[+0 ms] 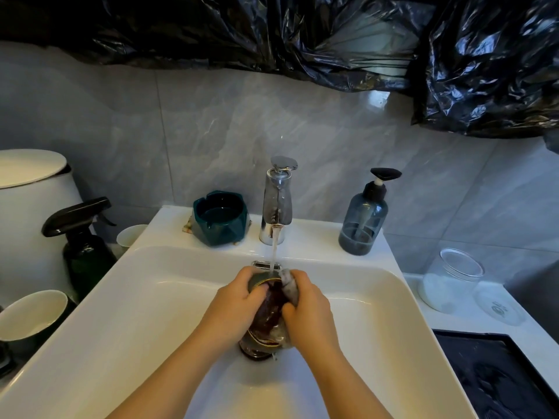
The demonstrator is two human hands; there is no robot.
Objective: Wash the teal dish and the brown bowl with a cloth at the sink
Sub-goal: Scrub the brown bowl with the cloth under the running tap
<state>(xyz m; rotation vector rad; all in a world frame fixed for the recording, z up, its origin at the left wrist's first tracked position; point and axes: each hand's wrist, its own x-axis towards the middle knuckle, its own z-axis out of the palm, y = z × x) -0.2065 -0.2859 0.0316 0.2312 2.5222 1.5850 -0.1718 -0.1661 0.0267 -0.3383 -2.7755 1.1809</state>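
Note:
The brown bowl (267, 316), glossy with a gold rim, is held on its side over the white sink (145, 297) under the running water. My left hand (239, 300) grips its left rim. My right hand (305, 303) grips a grey wet cloth (289, 284) and presses it against the bowl's right side. The teal dish (219, 217), angular with notches in its rim, stands on the sink's back ledge left of the tap, apart from both hands.
A chrome tap (276, 201) runs water at the back centre. A grey soap pump bottle (364, 219) stands right of it. A dark spray bottle (81, 237) and white cups (33, 316) stand left. A clear jar (450, 279) and black tray (496, 376) lie right.

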